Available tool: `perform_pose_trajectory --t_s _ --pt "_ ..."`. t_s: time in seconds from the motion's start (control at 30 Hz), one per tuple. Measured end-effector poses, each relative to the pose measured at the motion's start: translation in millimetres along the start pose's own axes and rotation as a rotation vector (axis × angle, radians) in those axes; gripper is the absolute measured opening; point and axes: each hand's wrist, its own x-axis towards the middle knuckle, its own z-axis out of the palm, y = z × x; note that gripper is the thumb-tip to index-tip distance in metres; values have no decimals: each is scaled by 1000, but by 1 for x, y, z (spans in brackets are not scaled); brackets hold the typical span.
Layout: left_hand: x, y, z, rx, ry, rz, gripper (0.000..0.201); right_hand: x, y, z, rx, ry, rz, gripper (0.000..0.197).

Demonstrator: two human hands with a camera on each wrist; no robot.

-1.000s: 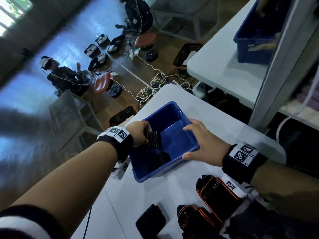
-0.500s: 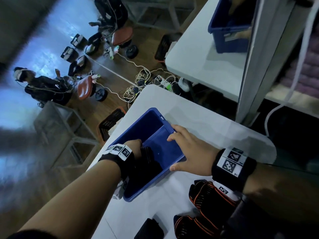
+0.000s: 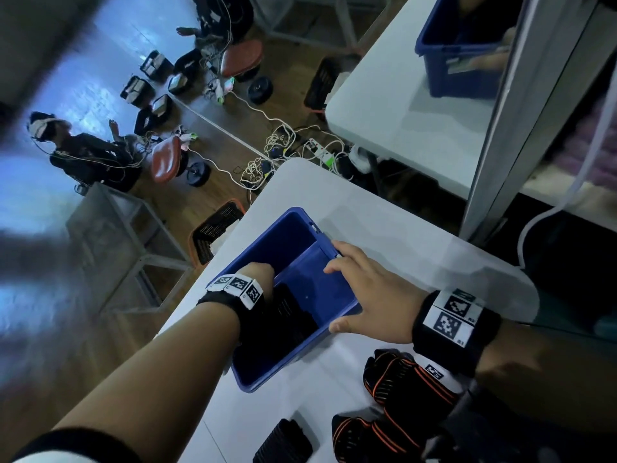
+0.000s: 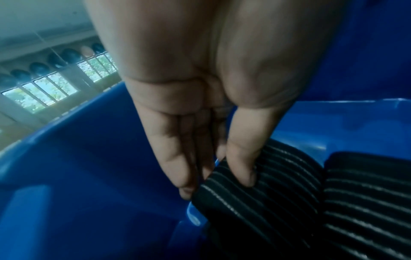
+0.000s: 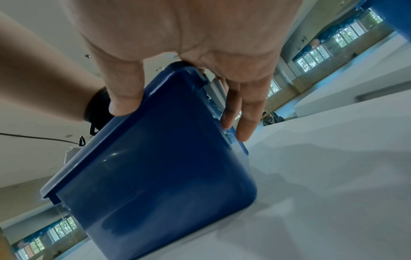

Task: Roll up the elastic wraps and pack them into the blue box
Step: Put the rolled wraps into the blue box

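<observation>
While the right hand (image 3: 367, 295) steadies the blue box (image 3: 300, 235) on the white table (image 3: 400, 235), thumb on the near rim and straight fingers over the far edge, the left hand (image 3: 257, 272) reaches inside it. Its thumb and fingers (image 4: 177, 167) pinch a black ribbed rolled wrap (image 4: 255, 202), which sits beside what seems to be a second roll (image 4: 367, 202). Orange-striped wraps (image 3: 410, 382) and a black roll (image 3: 283, 442) lie on the table near the box.
</observation>
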Motion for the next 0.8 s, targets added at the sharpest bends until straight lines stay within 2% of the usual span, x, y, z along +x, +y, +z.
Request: perform_pose_trajectory --t_s 0.1,0.33,0.47,0.6,0.7,0.8 --pt "-1 2 2 18 18 -6 23 0 0 2 13 5 0 77" --pt "-1 2 -1 45 -64 -12 24 2 2 4 34 16 3 81" --pt "-19 -5 -9 -34 35 29 32 1 4 3 45 23 -6 81" --pt "-64 -17 -18 -279 282 70 30 2 6 5 46 26 -4 85" --pt "-119 -28 -10 -535 378 118 20 3 8 7 45 46 -36 86" --pt "-174 -40 22 -873 475 100 9 5 9 6 36 86 -69 87"
